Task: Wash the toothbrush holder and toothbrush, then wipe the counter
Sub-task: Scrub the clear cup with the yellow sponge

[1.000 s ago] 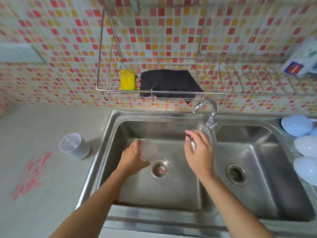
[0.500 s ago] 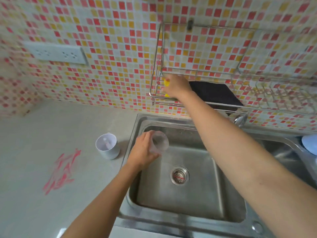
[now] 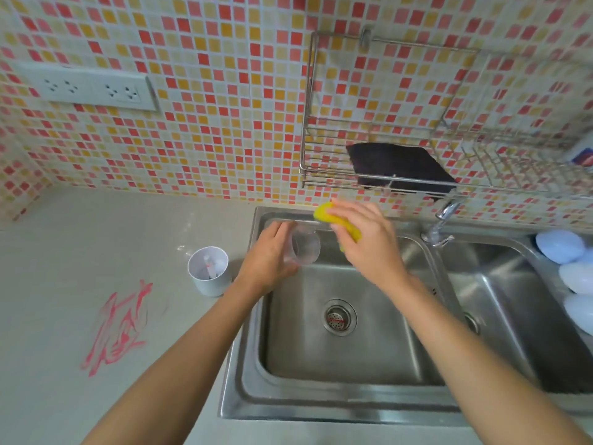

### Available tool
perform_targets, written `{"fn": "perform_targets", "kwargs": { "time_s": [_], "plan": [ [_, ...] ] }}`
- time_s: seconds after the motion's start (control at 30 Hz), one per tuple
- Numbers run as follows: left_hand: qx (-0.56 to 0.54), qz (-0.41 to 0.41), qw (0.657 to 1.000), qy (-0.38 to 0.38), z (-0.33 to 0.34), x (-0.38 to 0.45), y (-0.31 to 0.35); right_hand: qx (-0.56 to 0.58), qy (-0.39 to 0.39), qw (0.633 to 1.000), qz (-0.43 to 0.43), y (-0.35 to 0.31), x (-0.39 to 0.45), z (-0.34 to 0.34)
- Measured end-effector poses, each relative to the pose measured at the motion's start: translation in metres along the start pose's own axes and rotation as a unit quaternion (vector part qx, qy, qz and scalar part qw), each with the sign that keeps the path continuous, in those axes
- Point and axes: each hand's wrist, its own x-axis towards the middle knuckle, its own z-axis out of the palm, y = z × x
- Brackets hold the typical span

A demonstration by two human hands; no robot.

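Steel sink (image 3: 244, 374) below: left hand (image 3: 268, 258) grips the clear holder (image 3: 303, 247) on its side, mouth toward three o'clock, where right hand (image 3: 369, 239) clutches a yellow sponge (image 3: 324, 211)

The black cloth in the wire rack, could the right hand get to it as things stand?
Probably yes, but not freely: the black cloth lies uncovered just above the right hand, with nothing between. That hand is full, gripping the yellow sponge.
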Motion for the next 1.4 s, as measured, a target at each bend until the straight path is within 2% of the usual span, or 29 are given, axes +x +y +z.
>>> {"fn": "perform_targets", "kwargs": {
  "time_s": [0.13,0.27,0.37,0.47,0.5,0.53,0.6,0.67,0.73,0.77,0.83,0.9,0.93,1.0,1.07,1.1,1.27,1.4],
  "plan": [
    [0.034,0.04,0.999,0.004,0.002,0.006,0.007,-0.021,-0.099,0.995,-0.02,0.017,-0.041,0.025],
    [0.039,0.079,0.996,0.021,0.003,0.008,0.017,-0.061,-0.105,0.992,-0.016,0.013,-0.05,0.025],
    [0.052,0.092,0.994,0.011,0.003,0.006,0.022,-0.006,-0.081,0.994,0.075,-0.004,-0.058,0.026],
    [0.069,0.093,0.993,-0.009,0.001,0.002,0.025,0.128,-0.091,0.963,0.218,-0.014,-0.06,0.022],
    [0.069,0.094,0.993,-0.008,0.001,0.001,0.026,0.13,-0.102,0.962,0.216,-0.013,-0.059,0.017],
    [0.071,0.1,0.992,-0.006,0.0,0.0,0.028,0.095,-0.119,0.973,0.176,-0.008,-0.059,0.012],
    [0.081,0.119,0.99,-0.006,0.0,-0.002,0.033,-0.015,-0.158,0.986,0.05,0.005,-0.058,0.003],
    [0.091,0.125,0.988,-0.016,0.002,-0.002,0.038,-0.108,-0.186,0.976,-0.04,0.019,-0.056,-0.002],
    [0.087,0.121,0.989,-0.013,0.005,0.002,0.042,-0.124,-0.171,0.976,-0.053,0.023,-0.056,-0.006],
    [0.081,0.117,0.99,-0.009,0.007,0.005,0.043,-0.094,-0.151,0.984,-0.029,0.02,-0.059,-0.007],
    [0.077,0.103,0.992,-0.015,0.009,0.009,0.045,0.016,-0.11,0.991,0.079,0.008,-0.066,-0.007],
    [0.086,0.093,0.991,-0.037,0.01,0.01,0.047,0.106,-0.108,0.974,0.165,0.006,-0.071,-0.009],
    [0.093,0.094,0.99,-0.045,0.01,0.009,0.049,0.105,-0.118,0.975,0.154,0.01,-0.073,-0.012],
    [0.101,0.105,0.988,-0.05,0.012,0.008,0.055,0.026,-0.142,0.989,0.043,0.027,-0.074,-0.02],
    [0.104,0.114,0.986,-0.055,0.015,0.009,0.063,-0.088,-0.164,0.979,-0.083,0.048,-0.069,-0.029],
    [0.105,0.112,0.986,-0.063,0.016,0.01,0.067,-0.122,-0.171,0.971,-0.114,0.055,-0.067,-0.033],
    [0.064,0.087,0.987,-0.12,0.019,0.02,0.087,-0.139,-0.152,0.961,-0.182,0.073,-0.069,-0.05],
    [-0.004,0.064,0.99,-0.123,0.03,0.019,0.099,-0.122,-0.113,0.966,-0.197,0.09,-0.074,-0.056]
  ]
}}
